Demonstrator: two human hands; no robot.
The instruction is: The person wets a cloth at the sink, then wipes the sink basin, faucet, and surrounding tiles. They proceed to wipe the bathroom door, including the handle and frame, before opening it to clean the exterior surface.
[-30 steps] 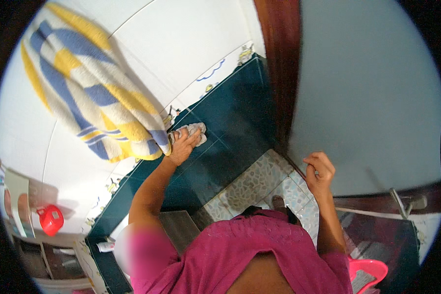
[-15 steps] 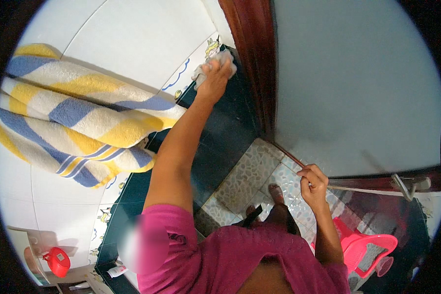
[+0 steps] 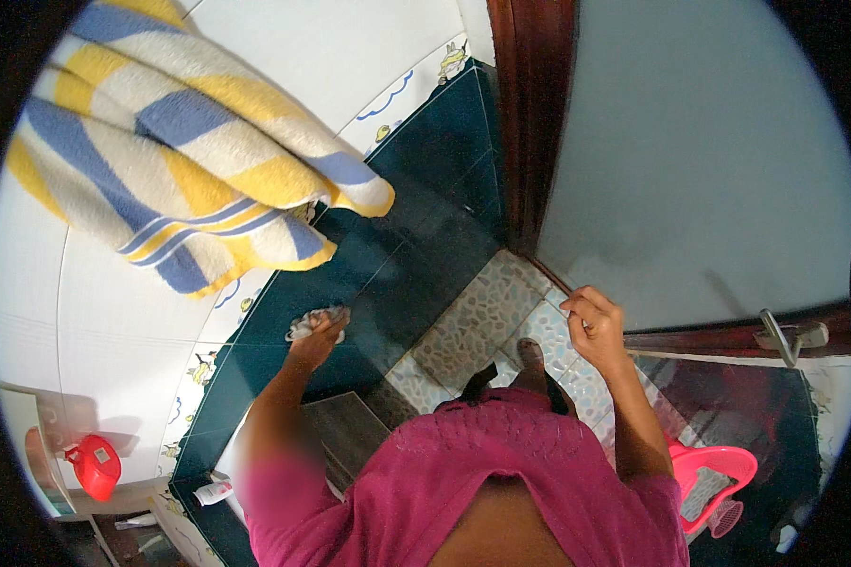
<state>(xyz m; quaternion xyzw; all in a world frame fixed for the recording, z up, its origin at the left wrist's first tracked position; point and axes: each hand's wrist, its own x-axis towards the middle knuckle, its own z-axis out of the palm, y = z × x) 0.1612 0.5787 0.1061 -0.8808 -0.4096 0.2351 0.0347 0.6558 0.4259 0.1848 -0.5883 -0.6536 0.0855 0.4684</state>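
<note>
Cloth [image 3: 303,328], whitish, crumpled — on dark green wall tiles [image 3: 416,246], gripped under left hand [image 3: 318,342]. Probably light, soft, limp; best held bunched mid-body. Right hand [image 3: 596,329] — curled, closure and contents indeterminable.

Cloth [image 3: 302,327]: partly hidden beneath fingers of left hand [image 3: 318,341]
Left sleeve [image 3: 298,487]: blurred, behind those fingers
Towel [image 3: 194,146]: top cut off, beyond those fingers
Right hand [image 3: 594,328]: contact at fingertips unclear
</note>
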